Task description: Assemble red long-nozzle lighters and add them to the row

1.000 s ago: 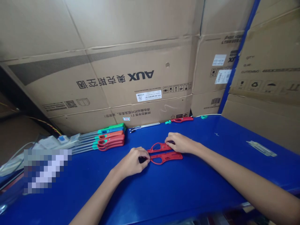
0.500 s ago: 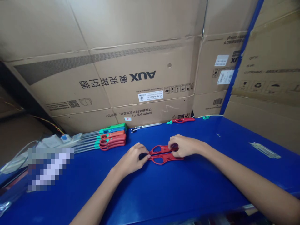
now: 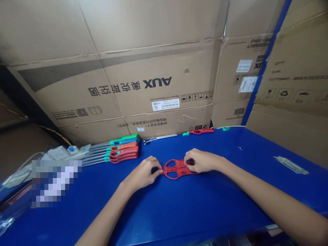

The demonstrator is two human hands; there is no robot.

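Two red lighter handle halves (image 3: 176, 168) lie side by side on the blue tabletop (image 3: 164, 212), their long edges touching or almost touching. Each has an oval finger loop towards its left end. My left hand (image 3: 146, 171) pinches their narrow left ends between thumb and fingers. Curled over the wider right end, my right hand (image 3: 200, 161) grips the upper half; its fingertips partly hide both pieces there. Something dark shows within the curl of each hand, and I cannot make out what it is.
Several long-necked lighters (image 3: 124, 150) with green, blue, orange and red handles are stacked at left. Behind my hands lie thin metal rods (image 3: 164, 137) and another red lighter handle (image 3: 202, 131). Clear plastic pieces (image 3: 290, 165) lie at right. Cardboard (image 3: 153, 68) walls the back.
The gap between the two red handle halves has closed as they came together. Both hands keep their hold in nearly the same place. The view has shifted slightly.
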